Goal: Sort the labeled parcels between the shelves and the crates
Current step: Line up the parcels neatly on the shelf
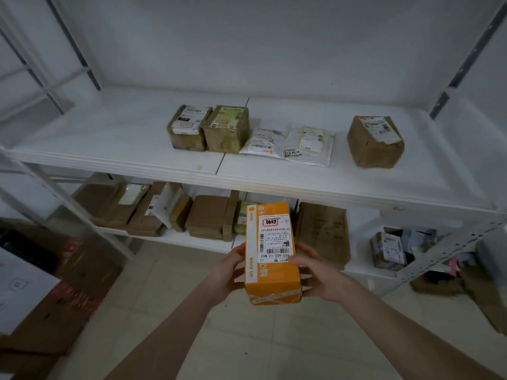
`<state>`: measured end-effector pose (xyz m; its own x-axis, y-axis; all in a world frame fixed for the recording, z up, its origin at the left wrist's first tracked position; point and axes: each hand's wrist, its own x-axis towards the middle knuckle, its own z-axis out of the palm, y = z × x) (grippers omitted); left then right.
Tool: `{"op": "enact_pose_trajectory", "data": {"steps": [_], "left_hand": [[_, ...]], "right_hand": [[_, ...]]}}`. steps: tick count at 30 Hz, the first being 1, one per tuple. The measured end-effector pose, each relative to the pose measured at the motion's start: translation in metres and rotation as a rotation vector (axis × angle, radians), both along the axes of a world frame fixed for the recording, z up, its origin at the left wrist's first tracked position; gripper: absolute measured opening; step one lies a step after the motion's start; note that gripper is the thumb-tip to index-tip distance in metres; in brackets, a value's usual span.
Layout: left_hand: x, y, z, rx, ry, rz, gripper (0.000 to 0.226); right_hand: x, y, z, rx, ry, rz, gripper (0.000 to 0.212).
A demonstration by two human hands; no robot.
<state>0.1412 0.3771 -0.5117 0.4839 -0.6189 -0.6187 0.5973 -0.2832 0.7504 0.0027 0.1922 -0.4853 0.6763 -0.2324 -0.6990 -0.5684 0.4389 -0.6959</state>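
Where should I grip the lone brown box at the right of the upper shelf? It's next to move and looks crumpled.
Probably by the two opposite side faces of the brown box, coming from the front with the fingers down each side. It stands apart from the white mailers, so both sides are free, and its top carries the label.

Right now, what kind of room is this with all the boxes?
Probably a parcel storeroom or sorting room. White metal shelves hold taped brown cardboard parcels and white plastic mailer bags, all labeled, and both hands hold an orange box with a barcode label.
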Motion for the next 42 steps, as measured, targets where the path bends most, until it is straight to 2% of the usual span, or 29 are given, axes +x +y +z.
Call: {"op": "enact_pose_trajectory", "data": {"steps": [2, 5, 9, 11, 14, 17, 19, 21, 24, 27, 30, 33, 35, 38, 40, 42], "left_hand": [[0.008, 0.009, 0.007, -0.004, 0.007, 0.006, 0.042], [0.032, 0.028, 0.023, 0.052, -0.090, 0.126, 0.065], [0.066, 0.061, 0.042, 0.072, -0.066, 0.155, 0.061], [0.073, 0.079, 0.047, 0.094, -0.023, 0.141, 0.062], [0.071, 0.096, 0.045, 0.132, -0.006, 0.201, 0.061], [0.058, 0.104, 0.038, 0.174, 0.020, 0.399, 0.042], [0.049, 0.107, 0.034, 0.153, 0.093, 0.502, 0.036], [0.042, 0.106, 0.032, 0.121, 0.144, 0.547, 0.041], [0.033, 0.098, 0.034, 0.094, 0.215, 0.583, 0.055], [0.019, 0.088, 0.036, 0.063, 0.236, 0.492, 0.064], [0.005, 0.084, 0.036, 0.052, 0.201, 0.374, 0.069], [-0.004, 0.092, 0.038, 0.018, 0.181, 0.273, 0.086], [0.001, 0.105, 0.041, 0.008, 0.147, 0.312, 0.089], [0.027, 0.127, 0.044, 0.065, -0.025, 0.514, 0.079], [0.040, 0.137, 0.051, 0.082, -0.145, 0.452, 0.068], [0.041, 0.141, 0.059, 0.079, -0.159, 0.361, 0.054]], "right_hand": [[0.009, 0.008, 0.004, -0.035, -0.014, 0.019, 0.068], [0.023, 0.011, 0.016, -0.058, -0.065, 0.135, 0.068], [0.039, 0.009, 0.030, -0.038, -0.091, 0.413, 0.087], [0.046, 0.010, 0.033, -0.053, -0.088, 0.504, 0.086], [0.056, 0.020, 0.032, -0.256, -0.058, 0.425, 0.071], [0.062, 0.034, 0.026, -0.576, 0.009, 0.185, 0.052], [0.063, 0.050, 0.022, -0.654, 0.070, 0.057, 0.054], [0.064, 0.072, 0.018, -0.579, 0.098, 0.018, 0.056], [0.068, 0.113, 0.015, -0.226, 0.108, -0.010, 0.070], [0.082, 0.141, 0.014, 0.015, 0.061, -0.046, 0.086], [0.093, 0.149, 0.013, 0.149, -0.035, -0.165, 0.078], [0.096, 0.145, 0.012, 0.154, -0.087, -0.178, 0.069], [0.096, 0.140, 0.015, 0.141, -0.076, -0.161, 0.065], [0.099, 0.130, 0.020, 0.061, -0.050, -0.039, 0.054], [0.104, 0.126, 0.021, 0.029, -0.046, 0.072, 0.043], [0.111, 0.125, 0.022, 0.009, -0.048, 0.145, 0.034]]}}
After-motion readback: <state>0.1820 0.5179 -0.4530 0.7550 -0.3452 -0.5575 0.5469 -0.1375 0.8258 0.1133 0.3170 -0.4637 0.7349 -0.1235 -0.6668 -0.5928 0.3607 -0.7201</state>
